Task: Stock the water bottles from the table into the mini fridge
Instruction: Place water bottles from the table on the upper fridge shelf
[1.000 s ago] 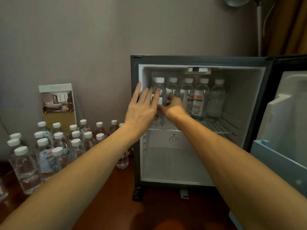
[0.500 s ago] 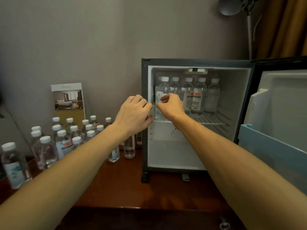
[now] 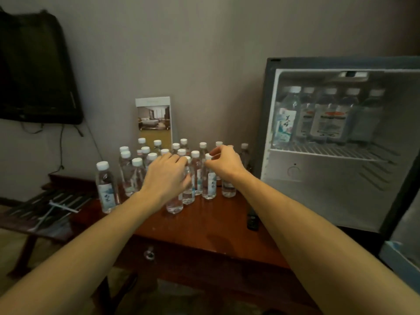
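Left hand (image 3: 166, 176) is covering some bottles (image 3: 134, 176), its grip hidden; right hand (image 3: 223, 163) is curling beside a cap (image 3: 208, 156), hold unclear. Fridge (image 3: 318, 189) is running off-frame.

Both bare forearms are stretched forward and drawn toward each other. The left hand (image 3: 166, 176) is held palm-down, its fingers (image 3: 179, 161) curled downward. Just right of them the right hand (image 3: 225, 164) is raised, with thumb and forefinger brought close in a pinch. Whether anything is gripped cannot be told.
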A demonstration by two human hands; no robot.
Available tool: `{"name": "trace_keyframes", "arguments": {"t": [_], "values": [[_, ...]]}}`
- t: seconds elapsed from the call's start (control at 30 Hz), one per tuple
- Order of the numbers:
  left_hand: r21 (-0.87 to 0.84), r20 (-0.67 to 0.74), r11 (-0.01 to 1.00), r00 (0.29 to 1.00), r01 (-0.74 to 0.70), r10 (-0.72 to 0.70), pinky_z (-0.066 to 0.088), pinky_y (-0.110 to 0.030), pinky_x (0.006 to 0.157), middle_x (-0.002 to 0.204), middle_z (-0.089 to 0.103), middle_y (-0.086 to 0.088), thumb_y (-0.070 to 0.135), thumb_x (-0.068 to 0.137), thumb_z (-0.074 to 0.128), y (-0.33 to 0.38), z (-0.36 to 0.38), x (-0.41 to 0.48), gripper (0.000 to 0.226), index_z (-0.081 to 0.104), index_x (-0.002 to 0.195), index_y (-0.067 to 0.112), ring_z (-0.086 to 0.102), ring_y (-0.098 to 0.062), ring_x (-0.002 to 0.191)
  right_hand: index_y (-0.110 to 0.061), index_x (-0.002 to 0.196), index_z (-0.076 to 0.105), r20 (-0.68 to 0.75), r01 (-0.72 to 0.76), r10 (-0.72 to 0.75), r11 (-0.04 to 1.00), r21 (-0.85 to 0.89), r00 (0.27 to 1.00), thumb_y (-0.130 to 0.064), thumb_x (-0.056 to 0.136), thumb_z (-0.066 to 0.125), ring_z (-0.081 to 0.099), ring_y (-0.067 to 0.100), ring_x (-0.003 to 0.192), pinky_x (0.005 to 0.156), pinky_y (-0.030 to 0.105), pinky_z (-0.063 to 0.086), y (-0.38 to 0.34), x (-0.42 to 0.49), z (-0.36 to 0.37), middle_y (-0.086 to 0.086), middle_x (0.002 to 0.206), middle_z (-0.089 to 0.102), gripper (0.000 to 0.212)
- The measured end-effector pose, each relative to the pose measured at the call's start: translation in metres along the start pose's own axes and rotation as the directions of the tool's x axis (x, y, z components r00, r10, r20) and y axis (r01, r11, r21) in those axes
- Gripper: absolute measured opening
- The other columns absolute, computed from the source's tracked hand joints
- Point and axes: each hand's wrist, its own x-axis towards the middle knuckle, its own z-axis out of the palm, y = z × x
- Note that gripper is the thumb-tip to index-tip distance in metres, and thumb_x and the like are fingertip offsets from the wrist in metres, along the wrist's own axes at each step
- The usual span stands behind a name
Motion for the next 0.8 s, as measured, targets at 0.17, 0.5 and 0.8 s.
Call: {"name": "trace_keyframes", "arguments": {"t": [0.17,0.5,0.8], "values": [[-0.095,0.113,0.973,0.974,0.209,-0.198,0.050,-0.035,0.085,0.122,0.066,-0.001,0.046,0.097,0.059,-0.031,0.030,-0.031,0.037,0.059,0.123,0.019,0.059,-0.022,0.118,-0.010,0.126,0.059,0.109,-0.004,0.010,0.998,-0.058,0.994,-0.023,0.092,0.074,0.061,0.020,0.104,0.094,0.040,0.056,-0.001,0.009,0.052,0.002,0.111,0.062,0.039],[-0.407,0.396,0.736,0.831,0.540,-0.391,0.050,-0.039,0.093,0.142,0.060,-0.003,0.050,0.091,0.072,-0.046,0.102,-0.046,0.068,0.046,0.145,0.019,0.058,-0.025,0.129,-0.013,0.132,0.051,0.205,-0.077,0.096,0.992,-0.098,0.974,-0.024,0.087,0.080,0.059,0.021,0.111,0.087,0.034,0.053,0.021,0.040,0.126,0.000,0.119,0.059,0.055],[-0.551,0.436,0.582,0.801,0.598,-0.411,0.049,-0.036,0.073,0.118,0.068,0.007,0.047,0.086,0.078,-0.053,0.143,-0.040,0.068,0.046,0.142,0.024,0.059,-0.010,0.088,-0.017,0.130,0.051,0.153,-0.112,0.149,0.968,-0.226,0.977,-0.049,0.082,0.081,0.065,0.025,0.106,0.088,0.047,0.059,0.035,0.062,0.165,0.003,0.116,0.066,0.065]]}}
